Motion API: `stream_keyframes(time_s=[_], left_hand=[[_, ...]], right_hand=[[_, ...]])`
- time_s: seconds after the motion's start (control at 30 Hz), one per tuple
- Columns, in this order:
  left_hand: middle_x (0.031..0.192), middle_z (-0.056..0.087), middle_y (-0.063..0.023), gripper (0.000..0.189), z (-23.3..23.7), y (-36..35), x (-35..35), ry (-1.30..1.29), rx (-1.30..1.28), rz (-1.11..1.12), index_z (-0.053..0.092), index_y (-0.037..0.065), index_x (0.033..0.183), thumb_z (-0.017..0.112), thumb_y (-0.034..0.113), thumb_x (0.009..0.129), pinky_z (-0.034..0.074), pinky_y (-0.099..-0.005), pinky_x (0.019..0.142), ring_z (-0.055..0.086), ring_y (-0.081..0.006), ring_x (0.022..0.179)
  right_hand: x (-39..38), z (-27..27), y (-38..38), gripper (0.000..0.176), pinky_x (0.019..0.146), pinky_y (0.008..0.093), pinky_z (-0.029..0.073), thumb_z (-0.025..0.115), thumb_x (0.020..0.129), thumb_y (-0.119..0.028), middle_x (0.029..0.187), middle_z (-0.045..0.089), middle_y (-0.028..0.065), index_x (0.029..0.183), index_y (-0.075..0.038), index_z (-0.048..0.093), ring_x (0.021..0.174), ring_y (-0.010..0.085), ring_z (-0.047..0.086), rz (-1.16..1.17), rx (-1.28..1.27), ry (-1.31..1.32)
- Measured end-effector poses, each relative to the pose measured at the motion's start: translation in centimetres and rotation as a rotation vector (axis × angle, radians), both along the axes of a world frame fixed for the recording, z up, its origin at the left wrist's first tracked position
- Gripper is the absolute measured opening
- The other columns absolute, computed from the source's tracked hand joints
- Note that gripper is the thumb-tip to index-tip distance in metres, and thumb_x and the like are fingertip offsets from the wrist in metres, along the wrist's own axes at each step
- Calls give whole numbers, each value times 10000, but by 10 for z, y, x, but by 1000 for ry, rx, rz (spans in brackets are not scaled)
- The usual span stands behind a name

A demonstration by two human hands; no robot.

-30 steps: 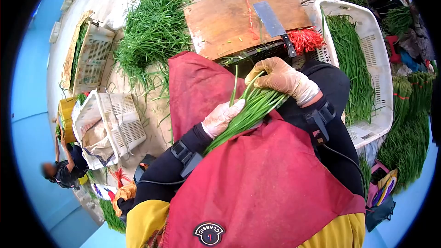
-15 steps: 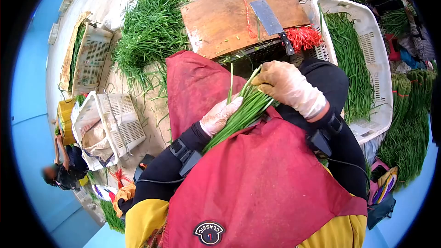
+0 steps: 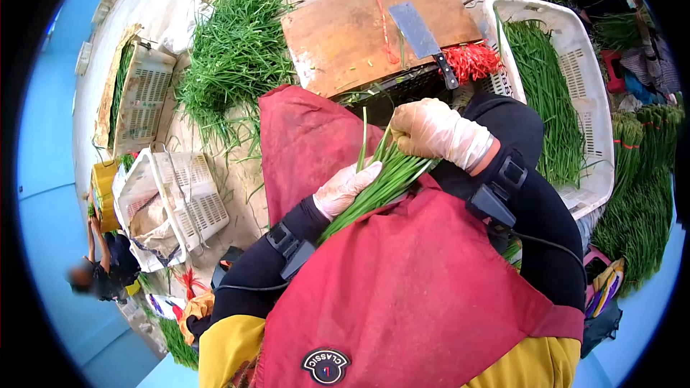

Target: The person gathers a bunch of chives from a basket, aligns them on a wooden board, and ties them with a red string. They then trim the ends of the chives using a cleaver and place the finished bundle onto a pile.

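A bundle of long green stalks [image 3: 384, 183] lies slanted over the red apron [image 3: 402, 280]. My left hand [image 3: 346, 188], in a thin whitish glove, is wrapped round the bundle from the left side, with the thumb on top. At the bundle's upper end my right hand [image 3: 431, 129], gloved too, has its fingers closed on the stalk tips. One stalk stands up apart from the others, just above my left hand.
Ahead is a wooden board [image 3: 352, 36] with a cleaver [image 3: 420, 36] and red ties [image 3: 471, 62]. A white crate [image 3: 600, 129] of stalks stands right, loose greens [image 3: 237, 50] left. White baskets [image 3: 198, 197] and another person [image 3: 108, 266] are at far left.
My right hand has moved slightly left and down at the stalk tips, its fingers more curled. My left hand keeps hold of the bundle with little movement.
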State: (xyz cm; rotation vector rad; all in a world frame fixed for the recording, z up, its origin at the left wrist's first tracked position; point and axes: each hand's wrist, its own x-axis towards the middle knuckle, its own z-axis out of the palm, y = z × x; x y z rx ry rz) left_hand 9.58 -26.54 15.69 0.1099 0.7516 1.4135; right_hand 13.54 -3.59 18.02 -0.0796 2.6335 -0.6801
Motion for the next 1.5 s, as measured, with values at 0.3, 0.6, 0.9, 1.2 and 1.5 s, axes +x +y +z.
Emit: stream_keyframes(time_s=[0.3, 0.6, 0.9, 1.2, 1.5], left_hand=[[1367, 501, -117, 550, 7, 1, -2, 51, 40, 63, 368, 1, 1420, 508, 322, 996, 415, -360, 1051, 518, -210, 1221], [1427, 460, -143, 660, 14, 5, -8, -108, -8, 4, 360, -8, 1434, 601, 333, 923, 334, -374, 1119, 477, -241, 1290], [1411, 474, -140, 747, 16, 0, -17, 8, -43, -91, 369, -14, 1427, 698, 287, 827, 347, -372, 1095, 473, -250, 1284], [1267, 577, -109, 721, 32, 3, -45, 154, -80, 58, 428, -2, 1378, 753, 230, 778, 472, -351, 962, 585, -222, 1119], [1221, 594, -103, 643, 35, 13, -55, 135, -43, 23, 453, 3, 1351, 719, 196, 798, 490, -326, 917, 607, -203, 1058]], right_hand=[[47, -40, 87, 97, 709, 421, 501, 605, 748, -117, 799, 611, 146, 816, -55, 635, 766, 360, 607, -364, 97, 266], [64, -33, 85, 458, 651, 189, 415, 546, 969, -400, 977, 664, 15, 1230, -27, 593, 776, 53, 565, -523, -969, 124], [24, -37, 11, 536, 960, 274, 389, 497, 982, -400, 1298, 565, 32, 1411, -81, 456, 1143, 131, 517, -545, -1177, 255], [75, -16, 15, 647, 548, 165, 446, 588, 906, -457, 978, 678, 74, 1329, 25, 505, 680, 73, 605, -715, -1122, -89], [37, -28, 4, 369, 419, 195, 354, 517, 971, -354, 755, 657, 32, 1101, -42, 664, 494, 59, 478, -976, -1382, 232]])
